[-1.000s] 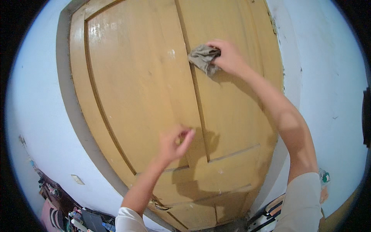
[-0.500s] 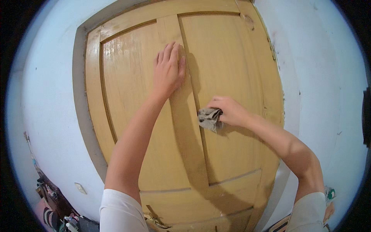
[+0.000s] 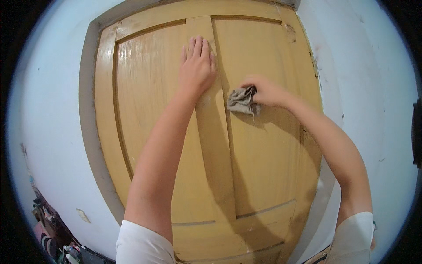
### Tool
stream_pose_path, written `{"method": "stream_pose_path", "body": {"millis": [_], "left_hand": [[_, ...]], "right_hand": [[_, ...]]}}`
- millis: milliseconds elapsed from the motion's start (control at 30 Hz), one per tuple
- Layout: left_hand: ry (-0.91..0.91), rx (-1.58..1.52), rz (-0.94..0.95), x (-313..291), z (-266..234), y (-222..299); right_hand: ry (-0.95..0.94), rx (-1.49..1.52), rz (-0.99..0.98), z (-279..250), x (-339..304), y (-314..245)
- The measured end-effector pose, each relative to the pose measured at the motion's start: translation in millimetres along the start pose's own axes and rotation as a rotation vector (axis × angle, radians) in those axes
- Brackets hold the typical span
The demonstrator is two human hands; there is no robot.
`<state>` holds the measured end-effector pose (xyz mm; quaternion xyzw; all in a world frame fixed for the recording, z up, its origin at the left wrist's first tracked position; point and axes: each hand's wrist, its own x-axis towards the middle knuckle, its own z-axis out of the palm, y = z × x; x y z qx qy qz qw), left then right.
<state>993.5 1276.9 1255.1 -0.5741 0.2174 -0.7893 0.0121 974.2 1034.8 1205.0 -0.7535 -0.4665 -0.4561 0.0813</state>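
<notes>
A yellow-brown wooden door (image 3: 263,171) with recessed panels fills the middle of the view. My left hand (image 3: 198,68) lies flat on its centre stile, fingers stretched upward and holding nothing. To the right and a little lower, my right hand (image 3: 268,91) grips a crumpled grey cloth (image 3: 241,100). The cloth is against the left edge of the right panel, beside the groove. Part of the cloth is hidden inside my fingers, which are slightly blurred.
A grey frame (image 3: 88,105) borders the door on the left, with a pale wall (image 3: 52,132) beyond it. A light switch (image 3: 82,215) sits low on that wall. Mixed items (image 3: 72,253) are piled at the lower left. A hinge (image 3: 314,65) shows on the door's right edge.
My right hand has moved up along the panel's left edge with the cloth. My left hand stays on the stile, slightly higher in the picture; the view has shifted a little.
</notes>
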Motion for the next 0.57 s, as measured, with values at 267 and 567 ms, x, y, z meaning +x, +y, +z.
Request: {"method": "stream_pose_path", "body": {"millis": [267, 567], "left_hand": [[0.068, -0.018, 0.019, -5, 11, -1], [0.113, -0.053, 0.002, -2, 24, -12]], "right_hand": [[0.027, 0.069, 0.264, -39, 51, -2], [0.086, -0.064, 0.251, -35, 48, -9]]}}
